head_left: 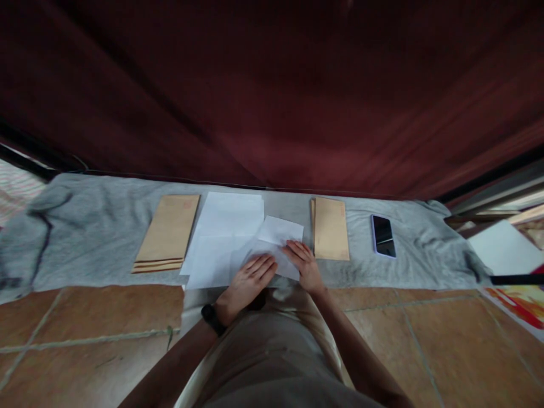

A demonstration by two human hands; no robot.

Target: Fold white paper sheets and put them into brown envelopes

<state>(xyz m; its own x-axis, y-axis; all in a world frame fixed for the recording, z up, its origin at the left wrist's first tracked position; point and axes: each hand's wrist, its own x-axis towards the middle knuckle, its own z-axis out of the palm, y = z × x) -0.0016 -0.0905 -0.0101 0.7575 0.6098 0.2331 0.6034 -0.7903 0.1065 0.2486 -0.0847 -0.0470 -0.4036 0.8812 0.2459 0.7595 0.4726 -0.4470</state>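
Observation:
A small folded sheet of white paper (280, 229) lies at a slant in front of me, its lower part under my hands. My left hand (254, 273) rests flat on its lower left, fingers stretched out, with a dark band around the wrist. From the other side, my right hand (304, 264) lays its outstretched fingers on the sheet's right edge. Beside the left hand is a stack of larger white sheets (232, 212), which the folded sheet partly overlaps. Brown envelopes (330, 226) lie just beyond the right hand.
More brown envelopes (170, 226) are fanned in a pile to the left. A phone (383, 235) lies on the grey cloth (429, 243) at the right. A dark red cloth (272, 113) hangs behind. Tiled floor (106, 323) shows in front, and a white board (505, 246) stands far right.

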